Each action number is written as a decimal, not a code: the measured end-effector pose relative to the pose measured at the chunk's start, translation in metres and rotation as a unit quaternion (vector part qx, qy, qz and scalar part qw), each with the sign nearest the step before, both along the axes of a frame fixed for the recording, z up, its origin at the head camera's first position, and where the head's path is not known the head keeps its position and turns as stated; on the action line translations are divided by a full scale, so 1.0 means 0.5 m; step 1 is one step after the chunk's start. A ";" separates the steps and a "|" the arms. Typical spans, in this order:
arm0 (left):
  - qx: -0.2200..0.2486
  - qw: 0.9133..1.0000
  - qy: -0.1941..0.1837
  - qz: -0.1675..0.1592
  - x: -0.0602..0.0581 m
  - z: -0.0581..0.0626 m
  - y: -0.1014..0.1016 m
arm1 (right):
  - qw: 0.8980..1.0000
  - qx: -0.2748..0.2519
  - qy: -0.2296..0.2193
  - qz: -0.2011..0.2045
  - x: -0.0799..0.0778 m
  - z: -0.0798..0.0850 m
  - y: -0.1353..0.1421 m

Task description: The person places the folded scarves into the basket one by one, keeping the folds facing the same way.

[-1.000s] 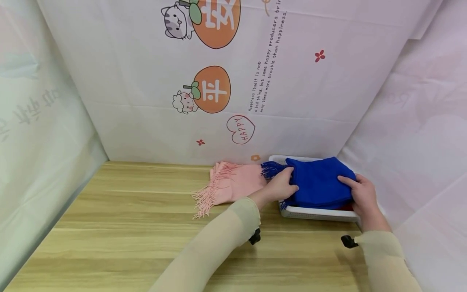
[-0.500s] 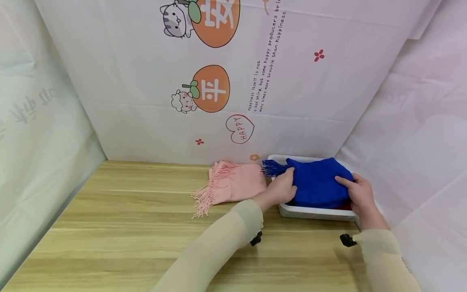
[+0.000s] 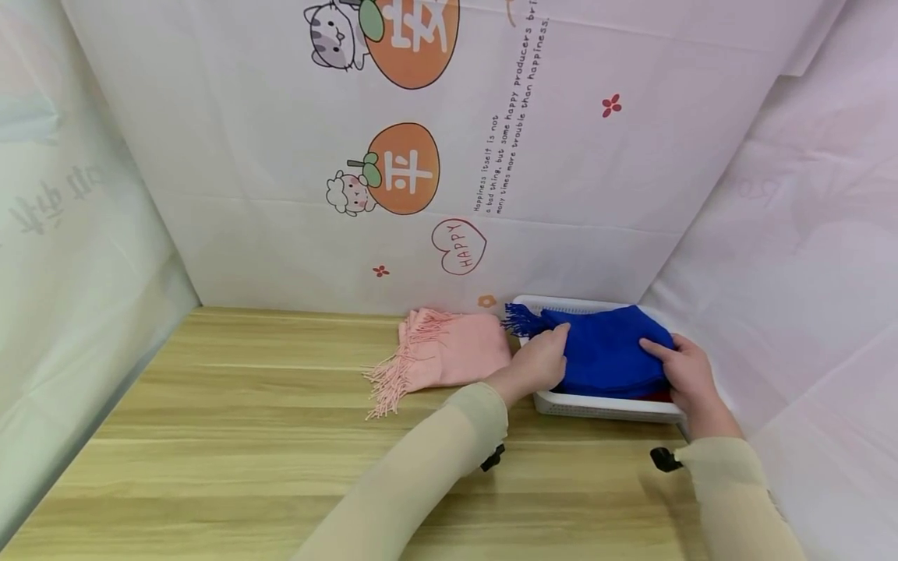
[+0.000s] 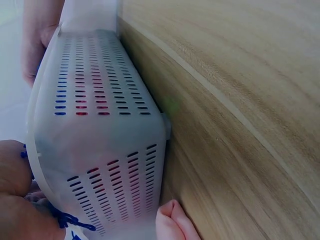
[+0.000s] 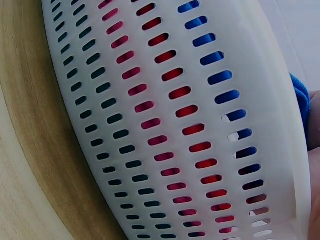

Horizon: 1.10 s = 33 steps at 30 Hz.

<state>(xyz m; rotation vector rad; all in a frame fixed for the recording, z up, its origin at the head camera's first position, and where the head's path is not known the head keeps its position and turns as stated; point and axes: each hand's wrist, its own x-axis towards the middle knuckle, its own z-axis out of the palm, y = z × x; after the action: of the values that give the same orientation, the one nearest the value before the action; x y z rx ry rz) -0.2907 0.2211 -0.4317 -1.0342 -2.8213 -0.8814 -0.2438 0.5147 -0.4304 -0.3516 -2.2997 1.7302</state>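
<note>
A folded blue scarf (image 3: 610,351) with a fringe (image 3: 521,319) at its left end lies in a white perforated basket (image 3: 610,409). My left hand (image 3: 540,360) grips the scarf's left end by the basket's left rim. My right hand (image 3: 691,378) holds its right edge, thumb on top, the other fingers hidden down the side. In the right wrist view, blue, red and pink cloth shows in layers through the slots of the basket wall (image 5: 270,125). The left wrist view has blue fringe strands (image 4: 75,221) hanging by the left hand (image 4: 25,215).
Left of the basket, a folded pink scarf (image 3: 456,351) with loose fringe lies on the wooden table (image 3: 245,436). A printed cloth wall (image 3: 561,257) rises behind the basket, and a white cloth wall (image 3: 793,335) closes off the right side.
The scarf has settled slightly lower in the basket. My left fingers have pressed further down at its left end, and the fringe strands at the front left corner are out of sight.
</note>
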 end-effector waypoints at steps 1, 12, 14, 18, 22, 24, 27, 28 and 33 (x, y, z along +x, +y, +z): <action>-0.003 1.000 0.004 -0.001 -0.001 0.000 0.001 | 1.000 0.000 0.001 0.001 0.000 0.000 0.000; -0.040 0.998 0.038 -0.013 0.001 0.003 -0.002 | 1.000 -0.002 0.007 0.002 -0.002 -0.002 -0.001; -0.057 0.997 0.048 -0.009 0.003 0.004 0.000 | 1.000 0.022 -0.002 0.000 -0.003 -0.004 -0.001; -0.080 0.995 0.063 -0.008 0.006 0.000 0.004 | 0.995 0.091 -0.027 -0.008 -0.001 -0.006 -0.001; -0.097 0.993 0.073 0.002 0.009 -0.003 0.004 | 0.987 0.147 -0.061 -0.015 0.000 -0.003 -0.005; -0.107 0.991 0.080 0.008 0.009 -0.004 0.003 | 0.983 0.168 -0.077 -0.017 0.000 -0.001 -0.007; -0.125 0.988 0.094 0.011 0.010 -0.004 0.000 | 0.975 0.198 -0.098 -0.022 -0.001 0.001 -0.010; -0.129 0.987 0.099 0.011 0.010 -0.004 0.000 | 0.972 0.208 -0.103 -0.024 -0.001 0.001 -0.012; -0.168 0.976 0.136 0.010 0.013 -0.004 -0.006 | 0.945 0.300 -0.124 -0.027 -0.007 0.004 -0.017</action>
<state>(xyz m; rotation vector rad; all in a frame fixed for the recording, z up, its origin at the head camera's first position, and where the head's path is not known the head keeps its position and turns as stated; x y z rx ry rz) -0.2841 0.2179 -0.4336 -1.0569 -2.7885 -0.2351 -0.2471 0.5061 -0.4287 -0.5175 -2.8125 0.9201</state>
